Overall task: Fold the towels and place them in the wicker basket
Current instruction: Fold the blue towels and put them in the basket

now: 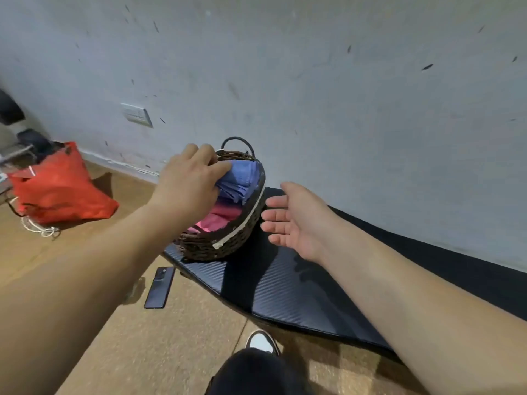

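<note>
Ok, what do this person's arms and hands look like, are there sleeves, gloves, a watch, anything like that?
Both are bare. The left arm and right arm show no sleeve anywhere in view. The left hand and right hand have no gloves, and no watch, band or ring shows. Lower down are dark trousers and a black and white shoe.

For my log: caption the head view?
Left hand grips a blue towel in the wicker basket, pink towel beside it; right hand open alongside.
</note>
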The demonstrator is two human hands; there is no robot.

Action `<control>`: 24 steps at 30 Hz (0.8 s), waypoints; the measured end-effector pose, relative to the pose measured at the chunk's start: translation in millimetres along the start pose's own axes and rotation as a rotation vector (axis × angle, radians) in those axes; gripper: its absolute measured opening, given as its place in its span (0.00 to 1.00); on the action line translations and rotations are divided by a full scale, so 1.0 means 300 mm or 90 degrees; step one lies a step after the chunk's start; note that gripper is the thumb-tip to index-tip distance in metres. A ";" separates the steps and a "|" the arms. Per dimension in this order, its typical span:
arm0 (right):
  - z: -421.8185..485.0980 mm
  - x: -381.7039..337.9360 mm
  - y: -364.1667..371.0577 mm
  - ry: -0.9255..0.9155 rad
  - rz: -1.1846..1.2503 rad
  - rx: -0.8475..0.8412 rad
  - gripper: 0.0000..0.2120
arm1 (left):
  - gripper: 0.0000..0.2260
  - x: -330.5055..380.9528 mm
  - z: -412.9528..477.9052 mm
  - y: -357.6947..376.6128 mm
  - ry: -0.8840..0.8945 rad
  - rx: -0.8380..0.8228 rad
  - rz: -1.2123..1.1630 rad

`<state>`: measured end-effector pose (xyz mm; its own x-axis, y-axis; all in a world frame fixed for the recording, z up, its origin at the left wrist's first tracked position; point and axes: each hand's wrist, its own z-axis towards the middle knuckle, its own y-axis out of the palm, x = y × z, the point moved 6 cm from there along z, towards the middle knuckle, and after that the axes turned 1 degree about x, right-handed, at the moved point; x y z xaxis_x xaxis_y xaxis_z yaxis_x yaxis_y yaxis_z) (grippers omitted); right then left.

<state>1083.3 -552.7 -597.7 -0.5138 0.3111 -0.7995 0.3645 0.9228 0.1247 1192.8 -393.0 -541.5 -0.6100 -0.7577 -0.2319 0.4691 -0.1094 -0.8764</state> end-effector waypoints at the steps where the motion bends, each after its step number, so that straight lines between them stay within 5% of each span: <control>1: -0.001 0.005 0.011 0.001 -0.006 0.000 0.20 | 0.16 -0.027 -0.011 0.037 -0.001 -0.023 -0.007; 8: 0.022 0.051 0.023 0.013 -0.036 0.039 0.22 | 0.24 -0.040 0.005 0.201 -0.069 -0.409 -0.023; 13: 0.019 0.052 -0.002 0.008 -0.040 0.044 0.22 | 0.19 0.021 -0.012 0.245 -0.016 -0.566 0.033; 16: 0.023 0.048 -0.003 0.000 -0.054 0.036 0.23 | 0.16 0.041 -0.005 0.237 -0.048 -0.580 0.001; 21: 0.027 0.064 -0.019 -0.003 -0.063 0.015 0.24 | 0.21 0.026 -0.007 0.289 -0.261 -0.489 -0.126; 24: 0.020 0.081 -0.050 -0.003 -0.066 0.012 0.24 | 0.22 0.025 -0.031 0.309 -0.249 -0.408 -0.098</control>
<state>1069.9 -560.3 -622.5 -0.5461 0.2131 -0.8101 0.3245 0.9454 0.0299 1225.7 -402.8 -628.4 -0.3117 -0.9499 -0.0253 -0.1384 0.0717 -0.9878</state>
